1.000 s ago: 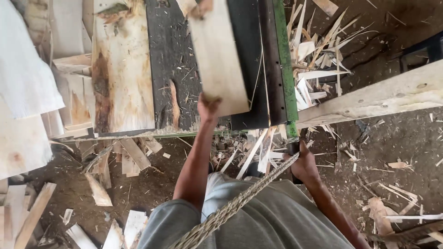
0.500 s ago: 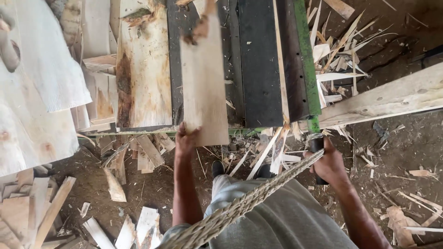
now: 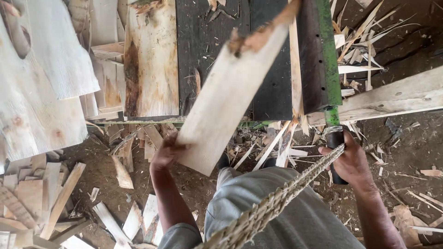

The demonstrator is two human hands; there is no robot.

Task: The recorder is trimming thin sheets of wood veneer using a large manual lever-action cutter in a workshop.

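My left hand [image 3: 165, 154] pinches only the near corner of the pale, bark-tipped wood slab [image 3: 228, 94] tilted over the dark machine bed [image 3: 207, 50], my right hand [image 3: 353, 161] closed round the black lever grip [image 3: 338, 154]; so thin a hold could let the slab twist free and drop.

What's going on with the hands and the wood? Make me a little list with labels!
Left hand: grips the near end of a pale wooden board, tilted across the dark bench
Right hand: wrapped around a black handle below a green lever
Rope: braided, running from the right hand toward the camera
Other board: lies flat on the bench, left of the held one
Ground: dirt strewn with wood scraps
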